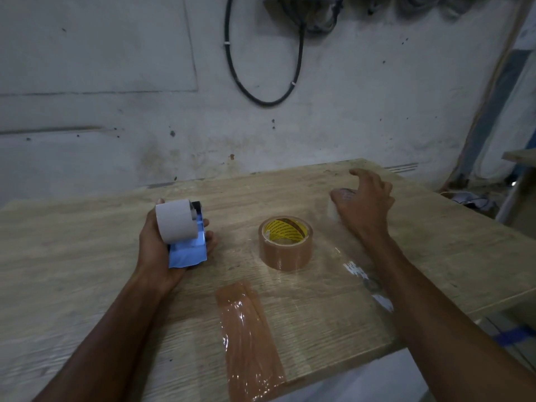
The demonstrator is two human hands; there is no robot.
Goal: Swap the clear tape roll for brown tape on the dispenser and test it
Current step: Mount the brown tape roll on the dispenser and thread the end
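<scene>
Nearest: strip of brown tape (249,340) stuck flat on worktop (87,285), wrinkled, running off the front edge. A clear strip (365,280) glints by the right forearm.

Mid: left hand (162,245) closed round the blue dispenser (188,250), w/ a pale cylinder (175,220) sitting on its hub. Dispenser looks rigid, light; best held by the body, away from any cutter edge.

Brown tape roll (285,245) lies flat, just right of dispenser, untouched. Prob. light, stiff cardboard core, slick sides; pinch via core hole + outer wall.

Far: right hand (365,198) half open, fingers curled over clear tape roll (333,208) — gripping or only touching, can't tell.
</scene>
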